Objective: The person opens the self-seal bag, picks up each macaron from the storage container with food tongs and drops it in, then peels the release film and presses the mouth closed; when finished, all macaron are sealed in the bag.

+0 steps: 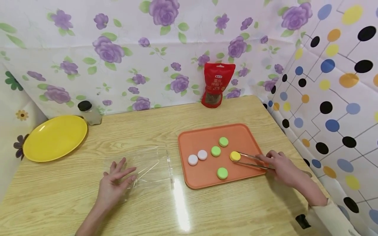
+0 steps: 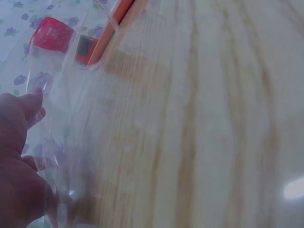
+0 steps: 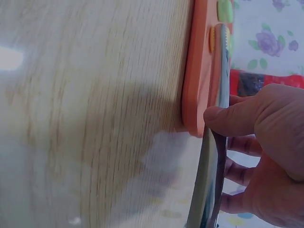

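Note:
In the head view my right hand (image 1: 283, 167) holds metal tongs (image 1: 252, 165) whose tips stand on either side of a yellow macaron (image 1: 235, 156). That macaron is on an orange tray (image 1: 196, 139). Also on the tray are green macarons (image 1: 216, 151) and two pale lilac macarons (image 1: 193, 160). The right wrist view has the thumb pressed against the tongs (image 3: 209, 166), with the fingers on the far side. On the left, my left hand (image 1: 113, 183) is at the near left edge of a clear plastic box (image 1: 153, 167), thumb and forefinger pinching its thin edge.
A yellow plate (image 1: 56, 137) lies at the table's left side, with a black-capped jar (image 1: 90, 113) beside it. At the back, a red pouch (image 1: 218, 85) stands against the flowered wall covering. A dotted wall covering (image 1: 327, 98) borders the right side.

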Demonstrator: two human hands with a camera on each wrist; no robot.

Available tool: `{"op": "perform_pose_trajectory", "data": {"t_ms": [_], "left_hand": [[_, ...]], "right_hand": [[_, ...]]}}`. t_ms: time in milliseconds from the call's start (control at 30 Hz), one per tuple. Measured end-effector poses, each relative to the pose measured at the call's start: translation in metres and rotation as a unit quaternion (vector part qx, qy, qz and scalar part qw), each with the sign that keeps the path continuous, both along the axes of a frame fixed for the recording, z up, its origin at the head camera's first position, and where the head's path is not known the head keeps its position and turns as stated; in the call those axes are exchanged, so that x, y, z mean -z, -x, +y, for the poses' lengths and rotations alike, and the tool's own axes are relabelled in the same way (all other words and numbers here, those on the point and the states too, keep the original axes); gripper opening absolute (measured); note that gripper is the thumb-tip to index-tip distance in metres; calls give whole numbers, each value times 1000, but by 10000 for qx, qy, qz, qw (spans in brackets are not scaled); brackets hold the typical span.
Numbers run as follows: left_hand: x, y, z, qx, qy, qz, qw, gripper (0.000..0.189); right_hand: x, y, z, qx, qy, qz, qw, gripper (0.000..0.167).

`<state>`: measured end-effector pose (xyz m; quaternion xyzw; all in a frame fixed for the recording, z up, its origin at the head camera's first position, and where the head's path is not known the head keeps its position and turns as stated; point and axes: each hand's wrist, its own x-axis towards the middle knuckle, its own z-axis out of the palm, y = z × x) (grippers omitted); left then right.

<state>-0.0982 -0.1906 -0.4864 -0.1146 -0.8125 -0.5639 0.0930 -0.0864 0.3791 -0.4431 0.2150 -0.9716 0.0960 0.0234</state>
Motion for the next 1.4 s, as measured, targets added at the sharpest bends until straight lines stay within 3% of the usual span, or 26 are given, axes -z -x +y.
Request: {"op": "perform_pose_trajectory", "data": {"t_ms": [367,567,733,867,1000,1267,1400], "left_hand": [[-1,-11,-10,-185,-41,1,9998,25],[-4,-13,-15,-215,75,-47,9997,25],[-6,-12,-15,-229,100,-50,9997,24],[-7,-6,-8,-204,23,-67,9998,23],[-9,0,-3,-129,-29,-50,9999,23],[-6,-1,-4,-140,-109,-2,9998,24],[-4,-1,-4,-97,-71,-21,9999,24]], "right_hand": [[4,12,-15,-293,-25,-38,9996,58],[6,16,-21,-497,219,-67,9985,57],[0,19,-30,-575,403,-102,9975,54],[-8,17,-44,-884,572,241,9942,56],[-16,18,-73,-1274,654,575,9880,61],[-20,38,-166,-1670,445,6,9849,57],[-16,50,-208,-2075,375,-3,9775,51]]}}
